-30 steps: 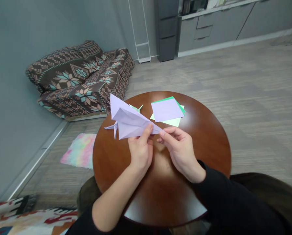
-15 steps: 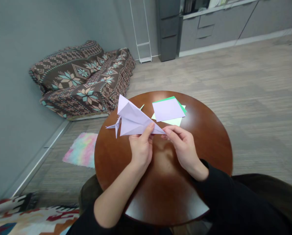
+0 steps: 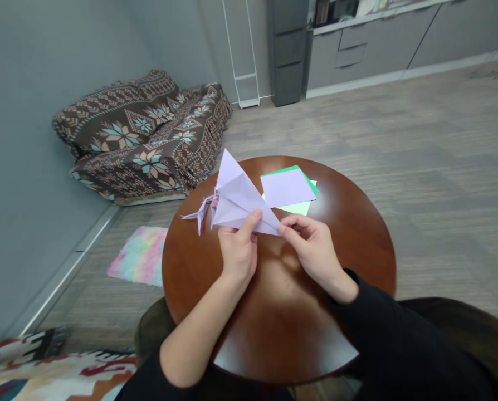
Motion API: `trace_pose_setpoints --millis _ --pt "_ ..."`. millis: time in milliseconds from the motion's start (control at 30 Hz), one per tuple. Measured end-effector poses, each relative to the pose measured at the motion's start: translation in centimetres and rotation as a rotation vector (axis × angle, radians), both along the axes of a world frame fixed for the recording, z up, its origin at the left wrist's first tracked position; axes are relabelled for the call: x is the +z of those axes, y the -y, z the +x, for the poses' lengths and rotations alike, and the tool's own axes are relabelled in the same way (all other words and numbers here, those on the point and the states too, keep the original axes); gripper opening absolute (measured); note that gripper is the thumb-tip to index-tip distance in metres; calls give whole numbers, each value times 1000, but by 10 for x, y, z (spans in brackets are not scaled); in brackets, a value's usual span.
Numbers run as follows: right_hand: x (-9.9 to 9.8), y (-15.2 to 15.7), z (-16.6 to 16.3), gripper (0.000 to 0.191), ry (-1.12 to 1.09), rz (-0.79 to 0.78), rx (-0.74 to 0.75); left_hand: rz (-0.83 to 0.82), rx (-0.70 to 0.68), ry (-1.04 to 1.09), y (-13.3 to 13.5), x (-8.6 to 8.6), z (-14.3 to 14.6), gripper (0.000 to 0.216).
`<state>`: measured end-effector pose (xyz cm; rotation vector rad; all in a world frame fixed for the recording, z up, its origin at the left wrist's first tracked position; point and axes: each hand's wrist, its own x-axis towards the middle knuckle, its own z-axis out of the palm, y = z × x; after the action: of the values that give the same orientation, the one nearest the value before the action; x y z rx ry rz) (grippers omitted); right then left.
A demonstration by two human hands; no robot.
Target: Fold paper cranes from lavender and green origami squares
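A partly folded sheet of lilac origami paper [image 3: 240, 197] is held up over the table, its long point toward the right. My left hand [image 3: 239, 248] is closed on its lower edge, thumb on top and the other fingers beneath. With thumb and forefinger, my right hand [image 3: 309, 245] pinches the right-hand tip. Crease lines show across the paper's face. Behind its left end lies a folded lilac paper crane [image 3: 199, 214], partly hidden, with a bit of pink paper [image 3: 214, 203] beside it.
Flat square sheets [image 3: 289, 188] in lilac, green and pale green lie stacked at the far side of the round brown table [image 3: 282, 312]. A sofa [image 3: 149, 139] under a patterned cover stands beyond, left. A pastel fluffy mat [image 3: 138, 256] lies on the floor.
The lilac paper has tilted and shifted slightly right, its top corner rising. More of the small folded pieces at left shows. Both hands keep their hold.
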<state>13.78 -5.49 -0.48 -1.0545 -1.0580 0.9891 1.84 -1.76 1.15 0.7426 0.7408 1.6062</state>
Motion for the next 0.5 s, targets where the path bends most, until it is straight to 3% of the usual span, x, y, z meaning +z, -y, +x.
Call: trace_pose_setpoints --millis 333,500 --pt "2 -1 -2 18 -21 -9 -29 -53 -17 -14 0 -1 -2 34" --pt "3 -2 -1 14 -38 -18 67 -19 -39 -67 4 -3 -1 26"
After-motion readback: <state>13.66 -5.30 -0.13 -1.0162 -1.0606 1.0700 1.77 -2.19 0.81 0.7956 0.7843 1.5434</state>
